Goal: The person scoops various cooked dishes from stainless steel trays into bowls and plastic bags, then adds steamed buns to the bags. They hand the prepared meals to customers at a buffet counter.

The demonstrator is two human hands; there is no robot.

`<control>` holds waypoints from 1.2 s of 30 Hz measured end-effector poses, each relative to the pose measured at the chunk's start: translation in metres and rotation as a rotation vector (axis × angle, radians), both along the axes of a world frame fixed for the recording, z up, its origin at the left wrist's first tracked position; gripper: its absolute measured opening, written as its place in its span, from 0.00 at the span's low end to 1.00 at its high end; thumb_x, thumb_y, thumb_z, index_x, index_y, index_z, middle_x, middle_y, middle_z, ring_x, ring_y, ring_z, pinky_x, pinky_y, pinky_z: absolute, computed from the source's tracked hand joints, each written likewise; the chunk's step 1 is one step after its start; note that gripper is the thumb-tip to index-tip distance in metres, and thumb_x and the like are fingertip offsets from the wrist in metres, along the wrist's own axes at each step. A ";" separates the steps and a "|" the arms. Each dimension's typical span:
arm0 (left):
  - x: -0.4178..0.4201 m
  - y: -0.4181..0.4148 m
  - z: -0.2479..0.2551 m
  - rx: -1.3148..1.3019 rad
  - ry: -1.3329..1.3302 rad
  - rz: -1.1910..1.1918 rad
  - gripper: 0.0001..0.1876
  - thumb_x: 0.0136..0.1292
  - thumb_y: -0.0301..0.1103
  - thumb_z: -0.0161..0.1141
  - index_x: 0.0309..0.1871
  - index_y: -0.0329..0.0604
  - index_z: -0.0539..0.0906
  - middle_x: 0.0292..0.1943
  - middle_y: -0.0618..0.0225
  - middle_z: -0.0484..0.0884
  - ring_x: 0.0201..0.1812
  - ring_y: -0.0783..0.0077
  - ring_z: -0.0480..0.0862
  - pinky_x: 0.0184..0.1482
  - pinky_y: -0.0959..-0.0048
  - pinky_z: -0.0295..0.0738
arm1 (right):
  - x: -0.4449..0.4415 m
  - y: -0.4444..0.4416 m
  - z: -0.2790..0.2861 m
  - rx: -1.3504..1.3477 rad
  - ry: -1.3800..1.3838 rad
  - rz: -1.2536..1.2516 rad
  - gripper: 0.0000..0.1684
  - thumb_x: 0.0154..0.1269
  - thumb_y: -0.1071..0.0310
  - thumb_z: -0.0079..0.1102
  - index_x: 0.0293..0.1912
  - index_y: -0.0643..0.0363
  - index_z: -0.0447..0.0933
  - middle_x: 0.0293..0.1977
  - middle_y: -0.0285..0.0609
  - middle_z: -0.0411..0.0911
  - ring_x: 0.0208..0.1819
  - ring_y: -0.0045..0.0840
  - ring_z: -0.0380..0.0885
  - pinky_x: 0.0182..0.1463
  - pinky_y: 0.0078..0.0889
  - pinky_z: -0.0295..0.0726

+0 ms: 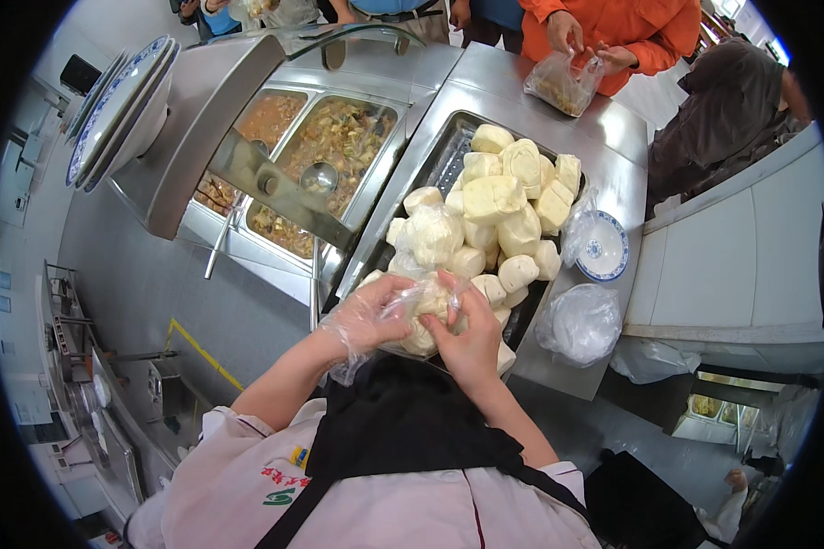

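Note:
Both hands meet over the near edge of a dark metal tray (446,165) heaped with pale steamed buns (494,199). My left hand (374,312), in a thin clear plastic glove, has its fingers on a clear plastic bag (415,295). My bare right hand (470,326) pinches the other side of that bag between thumb and fingers. Pale buns show through and just below the film; whether one is inside the bag I cannot tell. Another bun in clear plastic (432,233) lies on the heap just beyond my hands.
Left of the tray, steel food pans (343,151) hold stew and ladles (319,178) under a glass guard. A blue-rimmed plate (603,246) and bundled clear bags (580,324) are at the right. Stacked plates (120,117) stand upper left. Across the counter, a person in orange (618,34) holds a food bag (564,86).

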State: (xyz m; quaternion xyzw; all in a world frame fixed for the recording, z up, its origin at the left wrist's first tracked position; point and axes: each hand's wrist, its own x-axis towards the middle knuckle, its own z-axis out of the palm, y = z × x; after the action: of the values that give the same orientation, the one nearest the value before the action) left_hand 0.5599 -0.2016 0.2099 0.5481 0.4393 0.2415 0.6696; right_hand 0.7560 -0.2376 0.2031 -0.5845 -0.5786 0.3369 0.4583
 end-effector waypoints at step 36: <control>0.069 0.040 0.135 -0.020 -0.213 -0.152 0.19 0.73 0.29 0.51 0.65 0.36 0.77 0.42 0.64 0.83 0.23 0.79 0.81 0.27 0.82 0.76 | 0.053 0.044 0.078 0.224 0.329 0.103 0.32 0.56 0.82 0.67 0.62 0.65 0.76 0.59 0.50 0.79 0.60 0.30 0.79 0.64 0.31 0.74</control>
State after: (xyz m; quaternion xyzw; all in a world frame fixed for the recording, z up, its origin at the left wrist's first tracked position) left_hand 0.6294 -0.1618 0.3447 0.5444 0.3254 0.2423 0.7341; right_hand 0.8091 -0.1941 0.2815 -0.4367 -0.5586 0.3844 0.5911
